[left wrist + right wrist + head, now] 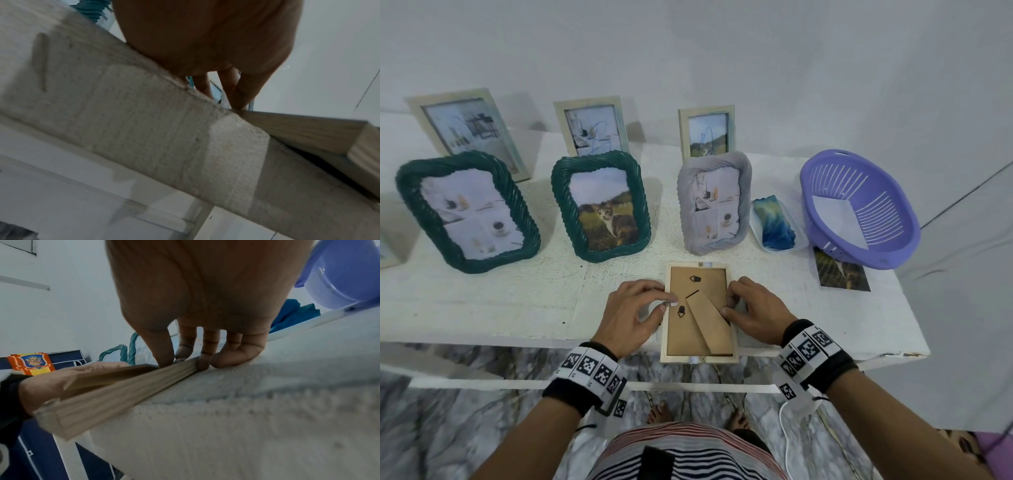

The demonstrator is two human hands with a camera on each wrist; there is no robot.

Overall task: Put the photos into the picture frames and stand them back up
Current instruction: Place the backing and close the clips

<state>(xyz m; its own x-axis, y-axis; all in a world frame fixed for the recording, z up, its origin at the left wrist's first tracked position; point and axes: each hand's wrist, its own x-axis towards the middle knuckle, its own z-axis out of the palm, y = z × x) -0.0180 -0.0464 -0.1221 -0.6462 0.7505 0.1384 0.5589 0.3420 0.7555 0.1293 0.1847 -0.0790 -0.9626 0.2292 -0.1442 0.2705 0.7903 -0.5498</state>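
Observation:
A light wooden picture frame (pixel 698 358) lies face down at the table's front edge, its brown backing (pixel 683 337) and folded stand leg (pixel 709 322) facing up. My left hand (pixel 666 305) pinches the frame's left rail beside a black turn clip (pixel 681 311). My right hand (pixel 727 306) grips the right rail, thumb on the backing and fingers curled against the outer edge (pixel 203 365). The left wrist view shows the left hand's fingers (pixel 238 97) coming down onto the frame (pixel 304 129). A loose cat photo (pixel 842 274) lies to the right.
Two green rope frames (pixel 465 212) (pixel 602 205) and a grey one (pixel 714 202) stand mid-table, three pale wooden frames (pixel 705 133) behind them. A purple basket (pixel 887 240) holds a white sheet. A blue cloth (pixel 774 222) lies on a white tray. The frame overhangs the table edge (pixel 517 339).

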